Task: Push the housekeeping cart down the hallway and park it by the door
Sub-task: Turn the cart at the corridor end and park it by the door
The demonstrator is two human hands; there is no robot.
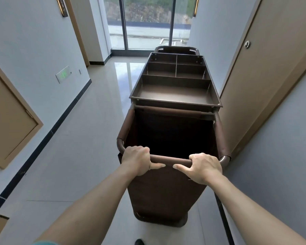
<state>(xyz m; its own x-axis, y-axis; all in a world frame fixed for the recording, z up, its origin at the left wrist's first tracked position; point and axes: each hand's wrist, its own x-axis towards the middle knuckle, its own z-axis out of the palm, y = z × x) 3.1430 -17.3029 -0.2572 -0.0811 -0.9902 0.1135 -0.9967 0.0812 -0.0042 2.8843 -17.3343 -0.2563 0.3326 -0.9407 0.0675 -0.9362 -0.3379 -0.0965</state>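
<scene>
Left wall: pale, with a tan panel (9, 119) low at the edge and a green-lit sign (64, 73) whose symbol is too blurred to read.
Left hand (137, 159): fingers curled over the cart's near handle bar (170, 159), thumb tucked under it, gripping just inside the bar's left corner, probably so that it can steer.
Housekeeping cart (168, 191): brown, lengthwise in the middle of the hallway, right of centre and close to the right wall; likely being lined up to park there.
Laundry bag (170, 137): open-topped, just beyond the bar; its inside is too dark to tell whether anything lies in it.
Top tray (175, 96): divided compartments, all bare.
Wheels: hidden under the bag.
Right hand (204, 167): wrapped round the same bar near its right corner, thumb underneath, mirroring the other for an even push.
Door (272, 71): tan, closed, on the right wall beside the tray, with a small round fitting (247, 44); its top is cut off.
Far end: tall window (147, 22), glare on the floor.
</scene>
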